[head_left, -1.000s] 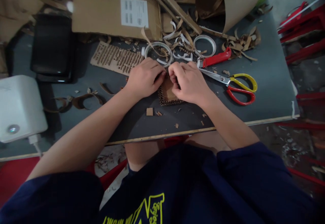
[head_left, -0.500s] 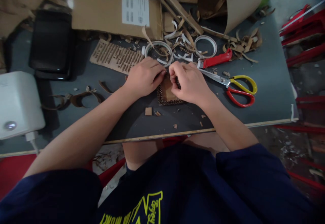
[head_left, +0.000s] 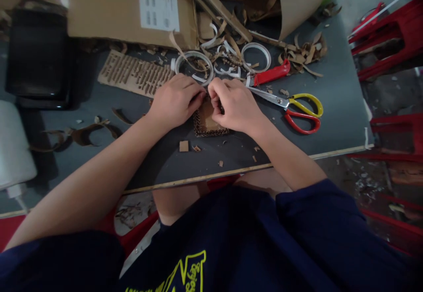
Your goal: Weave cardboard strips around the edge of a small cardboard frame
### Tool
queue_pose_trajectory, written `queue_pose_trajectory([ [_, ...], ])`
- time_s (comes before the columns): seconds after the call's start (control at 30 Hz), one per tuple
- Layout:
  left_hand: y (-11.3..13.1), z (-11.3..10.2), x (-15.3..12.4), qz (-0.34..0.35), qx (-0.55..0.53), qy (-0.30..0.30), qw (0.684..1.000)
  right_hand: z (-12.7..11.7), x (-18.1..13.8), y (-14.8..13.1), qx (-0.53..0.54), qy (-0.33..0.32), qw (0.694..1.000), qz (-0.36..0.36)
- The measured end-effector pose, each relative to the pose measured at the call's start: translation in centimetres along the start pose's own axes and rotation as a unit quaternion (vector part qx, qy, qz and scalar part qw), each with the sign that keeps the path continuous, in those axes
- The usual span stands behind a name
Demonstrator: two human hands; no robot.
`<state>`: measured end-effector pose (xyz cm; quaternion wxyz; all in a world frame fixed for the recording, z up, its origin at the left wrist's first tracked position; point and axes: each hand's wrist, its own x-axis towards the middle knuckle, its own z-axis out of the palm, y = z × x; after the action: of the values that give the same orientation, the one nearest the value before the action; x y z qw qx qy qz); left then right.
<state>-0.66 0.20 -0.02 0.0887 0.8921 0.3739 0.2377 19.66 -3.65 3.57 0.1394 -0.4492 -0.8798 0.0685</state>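
Observation:
My left hand (head_left: 175, 100) and my right hand (head_left: 233, 106) rest side by side on a small square cardboard piece (head_left: 207, 123) with a corrugated strip round its edge. Both hands are curled, with fingertips pinching at the piece's far edge, where they meet. The piece lies flat on the dark grey table (head_left: 333, 84), and most of it is hidden under my fingers. Yellow and red scissors (head_left: 297, 109) lie just right of my right hand.
A red-handled cutter (head_left: 269, 75), tape rings (head_left: 193, 65) and cardboard scraps lie beyond my hands. A labelled cardboard sheet (head_left: 128, 12) and a rolled cardboard (head_left: 291, 1) are at the back. A black tray (head_left: 38, 58) and a white device (head_left: 13, 151) sit left. Red stools (head_left: 390, 31) stand right.
My hands stay pinched on the small cardboard piece. The view has shifted, so everything sits slightly further left and up in the picture.

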Motion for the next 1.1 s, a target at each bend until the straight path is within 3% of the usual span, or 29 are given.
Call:
queue_pose_trajectory([
  [0.5,0.1,0.0,0.0,-0.006,0.005,-0.002,1.000,0.1,0.0,-0.1,0.002,-0.018,1.000,-0.010],
  [0.77,0.3,0.2,0.0,-0.001,0.024,0.006,1.000,-1.4,-0.4,1.8,0.142,0.069,0.987,0.003],
  [0.9,0.4,0.2,-0.1,-0.003,0.033,0.013,0.999,-1.7,-0.2,2.1,0.110,0.040,0.993,-0.026],
  [1.1,0.7,-0.2,-0.3,-0.031,0.022,0.019,0.999,0.3,-0.1,1.9,0.043,0.015,0.997,-0.062],
])
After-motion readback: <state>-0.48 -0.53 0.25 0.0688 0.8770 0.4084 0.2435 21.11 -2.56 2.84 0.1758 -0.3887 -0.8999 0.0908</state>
